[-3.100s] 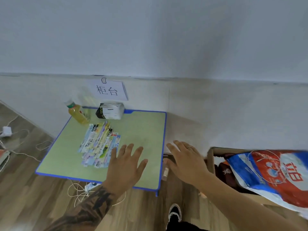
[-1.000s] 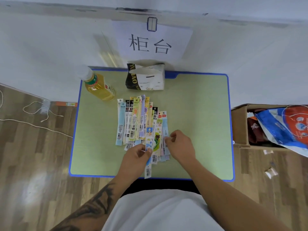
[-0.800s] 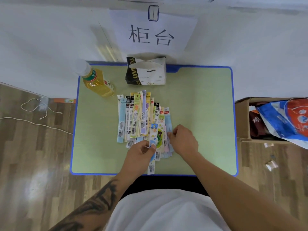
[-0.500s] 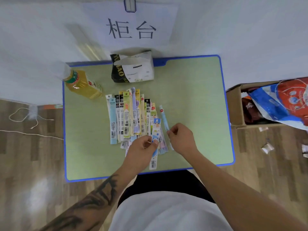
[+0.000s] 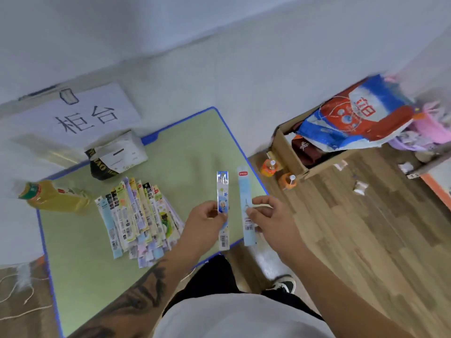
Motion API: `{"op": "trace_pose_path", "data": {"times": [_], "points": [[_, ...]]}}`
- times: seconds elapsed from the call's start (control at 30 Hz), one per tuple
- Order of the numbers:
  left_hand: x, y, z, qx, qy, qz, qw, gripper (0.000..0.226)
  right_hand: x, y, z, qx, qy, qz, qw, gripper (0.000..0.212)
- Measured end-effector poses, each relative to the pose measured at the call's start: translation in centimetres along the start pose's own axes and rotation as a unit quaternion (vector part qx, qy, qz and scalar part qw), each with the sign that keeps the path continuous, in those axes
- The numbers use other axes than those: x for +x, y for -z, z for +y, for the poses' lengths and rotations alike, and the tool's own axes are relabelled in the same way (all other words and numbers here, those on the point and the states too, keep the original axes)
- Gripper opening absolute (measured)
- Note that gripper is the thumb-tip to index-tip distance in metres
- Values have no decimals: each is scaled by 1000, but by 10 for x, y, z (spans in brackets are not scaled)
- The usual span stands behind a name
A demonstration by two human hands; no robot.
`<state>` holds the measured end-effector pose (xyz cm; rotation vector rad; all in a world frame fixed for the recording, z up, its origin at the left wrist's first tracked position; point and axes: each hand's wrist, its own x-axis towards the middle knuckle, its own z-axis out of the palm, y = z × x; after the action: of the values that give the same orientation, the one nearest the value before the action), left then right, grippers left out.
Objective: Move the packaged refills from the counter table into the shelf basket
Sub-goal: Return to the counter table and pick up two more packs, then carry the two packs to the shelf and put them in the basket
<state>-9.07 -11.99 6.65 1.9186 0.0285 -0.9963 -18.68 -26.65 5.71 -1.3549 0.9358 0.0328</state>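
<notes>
You've got a clear plastic bottle of yellow drink [image 5: 55, 196] lying on its side at the far left, a black-and-white pouch [image 5: 117, 158] beyond it, and a white paper sign [image 5: 80, 117] on the wall. An open cardboard box [image 5: 290, 152] sits right, holding a red-and-blue printed sack [image 5: 353, 118].

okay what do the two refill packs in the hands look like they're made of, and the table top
Left-hand refill pack: apparently glossy clear plastic film over a printed card, judging by its sheen. Right-hand refill pack: likely the same, pale blue. Table top: matte green surface, maybe laminate, with a blue edge strip that looks plastic; hard to confirm.
</notes>
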Motion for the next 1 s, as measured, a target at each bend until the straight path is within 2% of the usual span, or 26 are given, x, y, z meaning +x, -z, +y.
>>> {"op": "trace_pose_path", "data": {"times": [0.23,0.43,0.6,0.77,1.0], "points": [[-63,-147,82,-5,-104,-87,991,23,-76,154,1,153,58,70,984,13],[-130,-284,147,38,-219,-199,954,16,-150,290,2,235,131,180,946,11],[-181,-391,180,36,-270,-281,920,16,-220,392,5,282,194,268,901,13],[-221,-477,204,59,-312,-368,874,16,-262,464,10,309,252,356,845,10],[-235,-583,224,86,-328,-440,832,16,-277,542,24,332,247,477,775,11]]}}
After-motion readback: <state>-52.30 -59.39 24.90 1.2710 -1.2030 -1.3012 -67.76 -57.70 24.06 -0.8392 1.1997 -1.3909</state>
